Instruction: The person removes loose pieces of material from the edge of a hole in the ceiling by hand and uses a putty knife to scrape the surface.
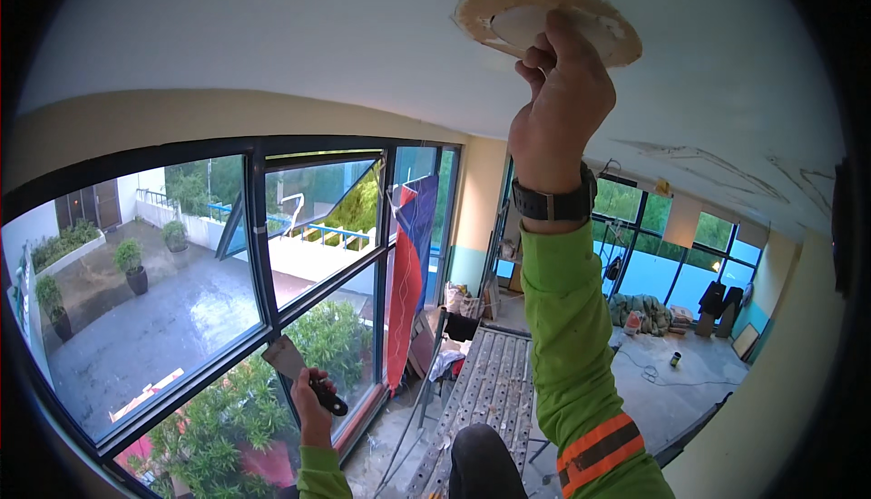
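My right hand [560,82], in a green sleeve with an orange band and a dark watch, reaches up to a round ceiling patch [481,18] with a tan rim and a paler middle. Its fingers are curled against the patch's middle; what they grip, if anything, is hidden. Lower down, in front of the window, my left hand [316,404] grips a putty knife [286,358] with a black handle, its broad blade upright and tilted to the left.
A perforated metal platform [481,363] lies below me, my dark-clad knee over it. A framed window [263,245] with an open pane and a red-blue hanging cloth [404,290] are on the left. Covered piles [635,313], cables and a can [675,358] lie on the far right floor.
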